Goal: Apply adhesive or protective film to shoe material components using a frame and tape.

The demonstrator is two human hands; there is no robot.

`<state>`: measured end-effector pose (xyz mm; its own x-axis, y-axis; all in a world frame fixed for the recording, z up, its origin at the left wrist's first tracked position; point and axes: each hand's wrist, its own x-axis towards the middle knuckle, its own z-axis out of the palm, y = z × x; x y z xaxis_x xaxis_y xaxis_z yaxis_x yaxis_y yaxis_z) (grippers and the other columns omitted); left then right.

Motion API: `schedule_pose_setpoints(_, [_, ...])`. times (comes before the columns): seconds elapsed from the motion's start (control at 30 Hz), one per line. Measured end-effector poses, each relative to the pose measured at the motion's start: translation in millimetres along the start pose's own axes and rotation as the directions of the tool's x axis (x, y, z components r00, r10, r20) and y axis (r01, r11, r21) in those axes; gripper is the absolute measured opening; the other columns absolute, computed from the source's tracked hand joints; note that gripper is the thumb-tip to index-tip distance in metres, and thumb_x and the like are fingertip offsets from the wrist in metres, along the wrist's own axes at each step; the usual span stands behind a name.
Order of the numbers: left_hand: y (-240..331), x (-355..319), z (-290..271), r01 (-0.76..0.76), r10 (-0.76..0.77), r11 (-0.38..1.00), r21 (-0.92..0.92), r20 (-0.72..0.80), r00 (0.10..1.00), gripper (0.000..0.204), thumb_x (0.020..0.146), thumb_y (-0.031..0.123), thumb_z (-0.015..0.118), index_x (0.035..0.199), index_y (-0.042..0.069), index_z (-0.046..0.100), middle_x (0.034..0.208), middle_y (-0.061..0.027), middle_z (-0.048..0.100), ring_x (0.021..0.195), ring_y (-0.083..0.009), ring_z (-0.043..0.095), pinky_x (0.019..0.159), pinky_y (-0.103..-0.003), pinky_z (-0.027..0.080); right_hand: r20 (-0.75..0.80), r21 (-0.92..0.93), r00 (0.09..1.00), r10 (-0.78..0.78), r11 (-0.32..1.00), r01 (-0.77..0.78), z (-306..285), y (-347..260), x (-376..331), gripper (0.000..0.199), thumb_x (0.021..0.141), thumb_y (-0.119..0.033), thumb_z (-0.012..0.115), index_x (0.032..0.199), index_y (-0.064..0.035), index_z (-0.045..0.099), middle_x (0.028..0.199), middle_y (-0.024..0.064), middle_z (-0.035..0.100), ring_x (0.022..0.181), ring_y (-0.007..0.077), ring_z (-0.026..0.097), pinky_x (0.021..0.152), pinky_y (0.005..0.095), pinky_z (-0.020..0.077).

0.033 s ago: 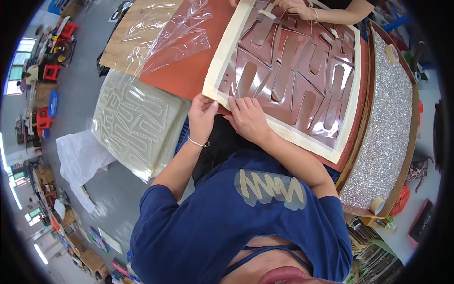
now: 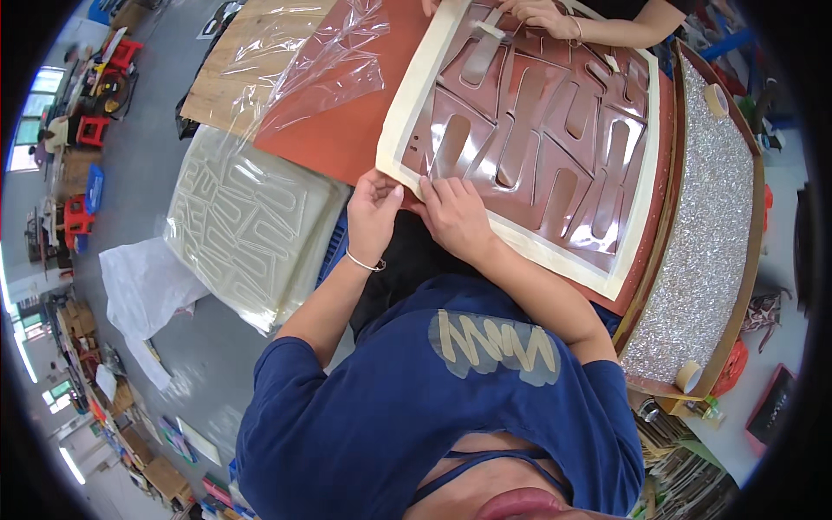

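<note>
A clear plastic sheet (image 2: 520, 130) with long rounded cut-out shapes lies over reddish-brown material, framed by a cream tape-like border (image 2: 400, 130). At its near left corner my left hand (image 2: 373, 212) is closed, thumb and fingers pinching the border. Just right of it, my right hand (image 2: 455, 212) bends its fingers over the near edge, the thumb lower down, gripping that edge. What lies under the fingertips is hidden. Across the sheet, another person's hand (image 2: 536, 13) rests near a pale strip (image 2: 488, 31) at the far edge.
Left of me lies a stack of translucent sheets (image 2: 243, 217) with moulded outlines. Beyond it are a rust-red sheet (image 2: 334, 130), crinkled clear film (image 2: 342, 74) and a wooden board (image 2: 234, 65). A silver glitter panel (image 2: 702, 217) with tape rolls (image 2: 689, 375) stands at right.
The bordered sheet's near left corner and my left hand sit very slightly further right. My right hand keeps its place on the edge.
</note>
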<state>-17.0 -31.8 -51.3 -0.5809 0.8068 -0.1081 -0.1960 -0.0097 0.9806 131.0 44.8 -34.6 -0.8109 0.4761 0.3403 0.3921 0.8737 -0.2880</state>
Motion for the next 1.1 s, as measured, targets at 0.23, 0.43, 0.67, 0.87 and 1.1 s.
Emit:
schedule_pose_setpoints(0.23, [1, -4, 29, -0.086, 0.069, 0.97, 0.227, 0.08, 0.994, 0.042, 0.084, 0.006, 0.067, 0.119, -0.005, 0.047, 0.101, -0.0108, 0.06, 0.094, -0.0172, 0.06, 0.079, -0.027, 0.053, -0.138, 0.304, 0.976, 0.171, 0.945, -0.123, 1, 19, 6, 0.005, 0.077, -0.006, 0.063, 0.081, -0.0028, 0.064, 0.076, 0.0111, 0.058, 0.074, 0.0295, 0.056, 0.067, 0.0385, 0.0431])
schedule_pose_setpoints(0.43, [-2, 9, 30, -0.1, 0.051, 0.924, 0.369, 0.14, 0.989, 0.033, 0.084, 0.017, 0.07, 0.104, -0.006, 0.057, 0.089, -0.0134, 0.068, 0.078, -0.0177, 0.067, 0.07, -0.027, 0.054, 0.018, 0.463, 0.933, 0.359, 0.824, -0.326, 2, 23, 9, 0.009, 0.081, -0.006, 0.058, 0.078, 0.0013, 0.062, 0.076, 0.018, 0.058, 0.076, 0.037, 0.057, 0.067, 0.0442, 0.0449])
schedule_pose_setpoints(0.67, [-6, 12, 23, -0.009, -0.039, 0.95, 0.311, 0.148, 0.988, 0.023, 0.084, 0.018, 0.068, 0.087, -0.004, 0.062, 0.074, -0.0152, 0.067, 0.065, -0.0226, 0.067, 0.061, -0.031, 0.053, 0.077, 0.632, 0.851, 0.519, 0.635, -0.444, 7, 45, 4, 0.015, 0.089, -0.014, 0.055, 0.091, 0.0008, 0.058, 0.08, 0.0168, 0.059, 0.074, 0.0319, 0.06, 0.066, 0.0398, 0.0461])
schedule_pose_setpoints(0.87, [3, 14, 24, -0.351, 0.257, 0.798, 0.49, 0.251, 0.933, 0.014, 0.081, 0.012, 0.067, 0.082, 0.0, 0.061, 0.075, -0.0156, 0.064, 0.066, -0.0312, 0.062, 0.061, -0.037, 0.049, -0.027, 0.619, 0.931, 0.364, 0.737, -0.271, -7, 12, 31, 0.011, 0.086, -0.011, 0.06, 0.09, 0.0, 0.058, 0.08, 0.0157, 0.057, 0.073, 0.0334, 0.058, 0.065, 0.0404, 0.0466])
schedule_pose_setpoints(1.1, [1, 20, 7, -0.467, 0.289, 0.718, 0.516, 0.389, 0.875, 0.014, 0.078, 0.007, 0.064, 0.089, 0.0, 0.057, 0.085, -0.0163, 0.059, 0.09, -0.0343, 0.054, 0.078, -0.04, 0.045, -0.166, 0.555, 0.952, 0.256, 0.823, -0.124, 3, 10, 48, 0.006, 0.081, -0.005, 0.06, 0.081, -0.0011, 0.055, 0.081, 0.0171, 0.055, 0.078, 0.0362, 0.056, 0.068, 0.0426, 0.0458])
